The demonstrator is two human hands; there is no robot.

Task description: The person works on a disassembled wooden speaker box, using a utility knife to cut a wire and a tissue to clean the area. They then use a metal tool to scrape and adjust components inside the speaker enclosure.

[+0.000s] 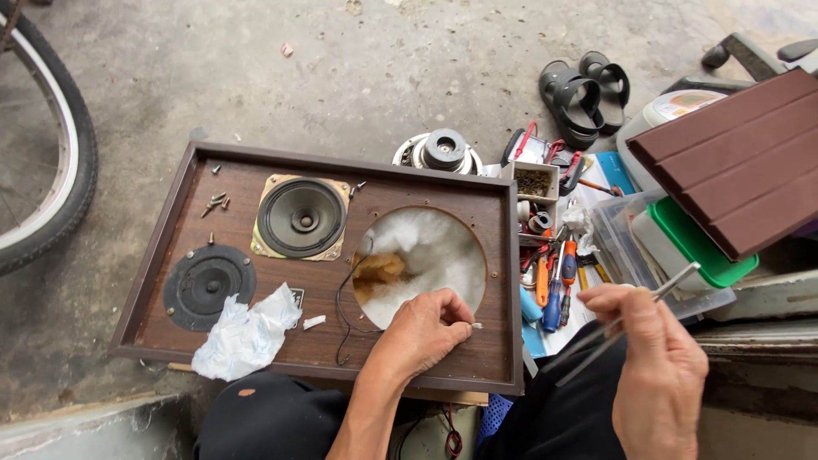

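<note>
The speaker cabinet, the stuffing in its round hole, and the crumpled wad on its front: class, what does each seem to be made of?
Speaker cabinet: looks like wood or wood-grain veneer board, brown, streaked, dull finish.
Stuffing: probably white fibre wadding, fluffy and matte, with a yellowish patch.
Crumpled wad: seems to be thin white plastic or paper; sharp creases, slight sheen.

left hand (423, 330) pinching, right hand (656, 366) gripping

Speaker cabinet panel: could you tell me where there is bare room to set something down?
Bare wood lies between the crumpled paper and the round opening, and below the opening by the left hand. The tool pile at the right is crowded.
</note>
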